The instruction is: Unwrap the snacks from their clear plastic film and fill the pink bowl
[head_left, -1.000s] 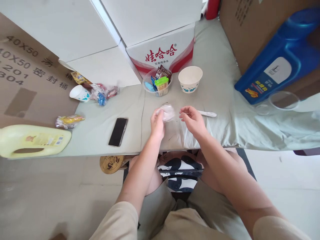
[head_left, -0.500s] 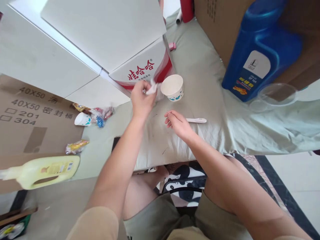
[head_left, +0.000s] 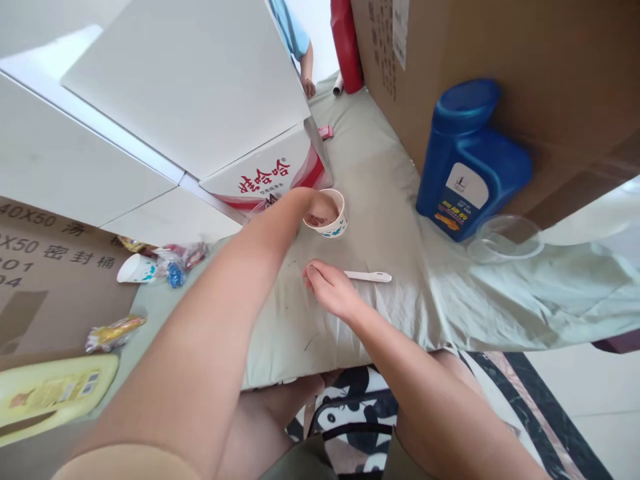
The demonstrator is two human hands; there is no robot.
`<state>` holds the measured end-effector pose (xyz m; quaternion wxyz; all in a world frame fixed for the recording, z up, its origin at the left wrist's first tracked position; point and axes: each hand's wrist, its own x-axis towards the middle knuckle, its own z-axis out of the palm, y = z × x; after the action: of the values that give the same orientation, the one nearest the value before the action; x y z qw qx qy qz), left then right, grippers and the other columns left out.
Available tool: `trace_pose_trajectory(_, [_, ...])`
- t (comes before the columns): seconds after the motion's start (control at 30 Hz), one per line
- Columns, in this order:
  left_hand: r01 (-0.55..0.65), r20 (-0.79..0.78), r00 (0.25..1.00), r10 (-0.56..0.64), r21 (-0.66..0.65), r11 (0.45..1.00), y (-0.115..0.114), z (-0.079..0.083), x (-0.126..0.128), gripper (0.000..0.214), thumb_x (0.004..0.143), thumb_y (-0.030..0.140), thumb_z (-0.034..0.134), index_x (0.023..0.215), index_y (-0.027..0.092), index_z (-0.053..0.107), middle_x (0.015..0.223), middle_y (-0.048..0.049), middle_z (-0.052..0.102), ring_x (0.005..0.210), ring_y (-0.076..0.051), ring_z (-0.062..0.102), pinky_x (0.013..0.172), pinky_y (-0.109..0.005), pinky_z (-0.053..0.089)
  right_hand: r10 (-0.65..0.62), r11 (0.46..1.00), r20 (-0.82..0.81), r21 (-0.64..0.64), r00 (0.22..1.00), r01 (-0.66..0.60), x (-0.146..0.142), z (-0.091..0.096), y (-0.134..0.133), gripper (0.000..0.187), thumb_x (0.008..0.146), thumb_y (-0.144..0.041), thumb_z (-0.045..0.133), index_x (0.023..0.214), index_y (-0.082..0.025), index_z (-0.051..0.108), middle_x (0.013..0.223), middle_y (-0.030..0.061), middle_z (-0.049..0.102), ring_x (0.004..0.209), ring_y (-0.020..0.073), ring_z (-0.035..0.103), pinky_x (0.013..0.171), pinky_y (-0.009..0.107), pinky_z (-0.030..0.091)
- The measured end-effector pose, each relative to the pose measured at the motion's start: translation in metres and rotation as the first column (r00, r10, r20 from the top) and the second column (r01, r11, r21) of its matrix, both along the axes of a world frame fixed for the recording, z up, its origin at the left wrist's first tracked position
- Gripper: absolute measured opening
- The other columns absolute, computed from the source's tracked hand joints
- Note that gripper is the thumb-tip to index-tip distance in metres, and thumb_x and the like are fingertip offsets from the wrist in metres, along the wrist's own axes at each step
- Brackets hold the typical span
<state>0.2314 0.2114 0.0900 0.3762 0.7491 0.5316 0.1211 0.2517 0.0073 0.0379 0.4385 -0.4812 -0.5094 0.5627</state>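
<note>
My left hand (head_left: 321, 207) reaches down into a white paper bowl (head_left: 336, 225) with blue-green leaf prints. The bowl's wall hides most of its fingers, so whether they hold anything does not show. My right hand (head_left: 330, 288) is low over the cloth, nearer to me, with its fingers curled in and the thumb against them; its palm is hidden. Beside and partly behind that hand lies a flat white stick-like handle (head_left: 370, 276) with a small hole at its end.
A blue jug (head_left: 465, 180) and a clear plastic tub (head_left: 507, 239) stand to the right, by a large carton (head_left: 450, 40). At left are a paper cup (head_left: 136, 268), wrapped snacks (head_left: 115, 333) and a yellow bottle (head_left: 60, 387). Another person's hand (head_left: 309, 87) shows beyond the white boxes (head_left: 200, 80).
My left hand, which held a crumpled white piece beside the bowl, has moved into the bowl; that piece no longer shows. My right hand's fingers have curled in more. The view has shifted.
</note>
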Motion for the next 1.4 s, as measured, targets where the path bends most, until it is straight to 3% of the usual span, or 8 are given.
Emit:
trace_pose_trajectory(0.1, [0.029, -0.231, 0.972, -0.03, -0.011, 1.0, 0.006, 0.041, -0.02, 0.021, 0.062, -0.004, 0.074, 0.065, 0.016, 0.07, 0.062, -0.002, 0.062, 0.075, -0.026, 0.066, 0.085, -0.047, 0.054, -0.013, 1.0, -0.005, -0.024, 1.0, 0.013, 0.001, -0.003, -0.003, 0.026, 0.097, -0.035, 0.036, 0.082, -0.025, 0.054, 0.081, 0.0007, 0.065, 0.076, 0.0176, 0.06, 0.071, 0.03, 0.043])
trace_pose_trajectory(0.23, [-0.01, -0.344, 0.928, 0.144, 0.362, 0.932, 0.002, 0.085, -0.084, 0.013, 0.073, 0.006, 0.064, 0.077, 0.018, 0.068, 0.073, -0.0028, 0.064, 0.09, -0.026, 0.064, 0.097, -0.044, 0.047, -0.03, 1.0, 0.009, 0.006, 1.0, 0.03, 0.0, -0.007, -0.008, 0.027, 0.095, -0.039, 0.037, 0.084, -0.024, 0.057, 0.078, 0.0003, 0.064, 0.075, 0.0172, 0.06, 0.071, 0.029, 0.043])
trace_pose_trajectory(0.43, [-0.244, -0.194, 0.895, 0.401, 0.541, 0.805, -0.041, 0.098, -0.226, 0.033, 0.071, 0.011, 0.063, 0.104, 0.019, 0.065, 0.101, -0.0063, 0.066, 0.084, -0.018, 0.059, 0.084, -0.034, 0.05, -0.101, 0.992, 0.121, 0.09, 0.988, 0.091, -0.005, -0.013, -0.018, 0.016, 0.078, -0.032, 0.052, 0.09, -0.023, 0.059, 0.082, 0.002, 0.067, 0.059, 0.0156, 0.053, 0.064, 0.032, 0.042])
trace_pose_trajectory(0.63, [-0.414, -0.15, 0.867, 0.474, 0.313, 0.855, -0.071, 0.07, -0.326, 0.045, 0.067, 0.002, 0.058, 0.106, 0.023, 0.065, 0.099, -0.0043, 0.065, 0.066, -0.013, 0.055, 0.064, -0.028, 0.044, -0.132, 0.979, 0.251, 0.186, 0.959, 0.086, -0.016, -0.024, -0.027, 0.015, 0.078, -0.027, 0.051, 0.088, -0.024, 0.062, 0.084, 0.0051, 0.068, 0.061, 0.018, 0.056, 0.066, 0.036, 0.045])
trace_pose_trajectory(0.83, [-0.462, -0.389, 0.71, 0.586, 0.371, 0.806, -0.038, 0.004, -0.378, 0.018, 0.071, 0.015, 0.071, 0.085, 0.019, 0.061, 0.081, -0.0045, 0.067, 0.087, -0.023, 0.064, 0.083, -0.034, 0.047, -0.078, 0.972, 0.341, 0.236, 0.937, -0.006, -0.034, -0.037, -0.026, 0.015, 0.086, -0.033, 0.048, 0.088, -0.024, 0.061, 0.089, 0.0079, 0.069, 0.075, 0.0225, 0.064, 0.068, 0.037, 0.05])
trace_pose_trajectory(1.0, [-0.413, -0.499, 0.614, 0.611, 0.457, 0.788, 0.0, -0.04, -0.389, 0.032, 0.075, 0.03, 0.079, 0.095, 0.015, 0.059, 0.121, -0.0217, 0.065, 0.125, -0.035, 0.056, 0.102, -0.043, 0.044, -0.015, 0.967, 0.448, 0.235, 0.894, -0.102, -0.042, -0.042, -0.025, 0.016, 0.092, -0.029, 0.044, 0.089, -0.024, 0.06, 0.089, 0.0079, 0.068, 0.072, 0.0217, 0.064, 0.065, 0.035, 0.048])
trace_pose_trajectory(1.2, [-0.544, -0.523, 0.465, 0.715, 0.468, 0.696, 0.019, -0.054, -0.383, 0.025, 0.09, 0.03, 0.06, 0.107, 0.011, 0.063, 0.131, -0.0259, 0.062, 0.125, -0.04, 0.057, 0.101, -0.053, 0.045, 0.04, 0.958, 0.498, 0.227, 0.866, -0.175, -0.045, -0.044, -0.021, 0.018, 0.091, -0.019, 0.043, 0.093, -0.024, 0.061, 0.095, 0.008, 0.068, 0.081, 0.0212, 0.066, 0.07, 0.033, 0.048])
trace_pose_trajectory(1.4, [-0.505, -0.471, 0.594, 0.652, 0.412, 0.758, -0.005, -0.045, -0.361, 0.021, 0.092, 0.029, 0.053, 0.095, 0.014, 0.067, 0.105, -0.0161, 0.073, 0.109, -0.031, 0.063, 0.091, -0.041, 0.047, 0.086, 0.959, 0.527, 0.187, 0.845, -0.215, -0.048, -0.041, -0.023, 0.02, 0.09, -0.016, 0.043, 0.095, -0.021, 0.062, 0.099, 0.0087, 0.069, 0.085, 0.0216, 0.066, 0.076, 0.033, 0.048])
